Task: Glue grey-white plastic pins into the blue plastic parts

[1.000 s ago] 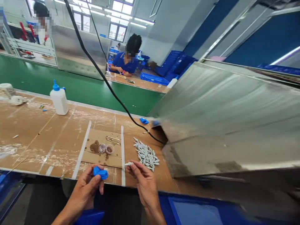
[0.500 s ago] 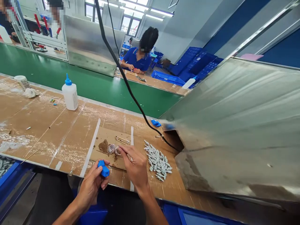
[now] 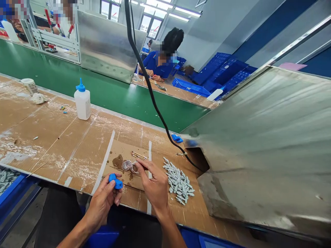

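A small blue plastic part [image 3: 115,182] is held between the thumb and fingers of my left hand [image 3: 102,198], just past the table's near edge. My right hand [image 3: 155,186] is closed in a pinch at the right one of two small round clear dishes [image 3: 126,165]. Whatever lies between those fingertips is too small to make out. Both dishes stand on a stained cardboard sheet [image 3: 113,146], beside a dark wet patch. Several thin sticks [image 3: 139,155], like cotton swabs, lie behind them. Right of my right hand is a heap of pale grey small parts [image 3: 179,182].
A white squeeze bottle [image 3: 83,105] with a blue nozzle stands at the table's back. A black cable [image 3: 157,110] hangs across the view. One blue part [image 3: 177,138] lies near the metal panel [image 3: 258,148]. Beyond the green belt [image 3: 111,93] sits a co-worker [image 3: 159,65].
The view has shifted slightly, so the table sits a little further right. The blue part has turned somewhat in my left hand. My right hand stays at the dishes.
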The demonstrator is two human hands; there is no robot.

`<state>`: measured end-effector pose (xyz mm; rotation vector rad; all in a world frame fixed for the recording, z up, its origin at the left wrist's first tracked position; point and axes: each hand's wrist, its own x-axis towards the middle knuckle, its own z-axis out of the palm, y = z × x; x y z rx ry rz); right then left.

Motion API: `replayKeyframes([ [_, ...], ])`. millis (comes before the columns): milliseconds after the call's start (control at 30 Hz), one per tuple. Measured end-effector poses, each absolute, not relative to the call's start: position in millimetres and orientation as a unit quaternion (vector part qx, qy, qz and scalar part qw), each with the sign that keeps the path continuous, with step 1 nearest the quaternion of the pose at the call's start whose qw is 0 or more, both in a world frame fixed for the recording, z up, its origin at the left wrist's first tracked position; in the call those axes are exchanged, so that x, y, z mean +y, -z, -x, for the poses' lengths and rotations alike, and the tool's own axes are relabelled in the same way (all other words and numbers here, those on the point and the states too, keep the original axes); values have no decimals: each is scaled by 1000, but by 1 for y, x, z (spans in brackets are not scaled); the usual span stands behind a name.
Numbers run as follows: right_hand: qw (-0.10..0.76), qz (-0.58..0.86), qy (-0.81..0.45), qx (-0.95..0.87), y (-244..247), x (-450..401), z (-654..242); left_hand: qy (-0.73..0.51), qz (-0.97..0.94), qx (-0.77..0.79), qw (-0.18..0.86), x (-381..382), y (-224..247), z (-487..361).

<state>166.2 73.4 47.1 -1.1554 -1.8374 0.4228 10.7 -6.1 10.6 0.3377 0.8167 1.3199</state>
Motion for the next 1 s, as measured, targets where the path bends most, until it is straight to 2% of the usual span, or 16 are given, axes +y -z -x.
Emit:
replayKeyframes([
  [200,482,497,-224,-686,-43,71,-171,-545,-173,354,740,-10,-20,-7],
  [333,494,503,-262,-659,-40,67,-172,-558,-143,313,755,-11,-19,-7],
  [567,536,514,-367,-560,-41,50,-172,-589,-212,394,673,-4,-15,-8],
  [700,556,506,-404,-520,-43,33,-172,-584,-222,390,677,-4,-15,-8],
  [1000,565,478,-388,-549,-50,-4,-163,-560,-295,399,663,-13,-7,-12],
])
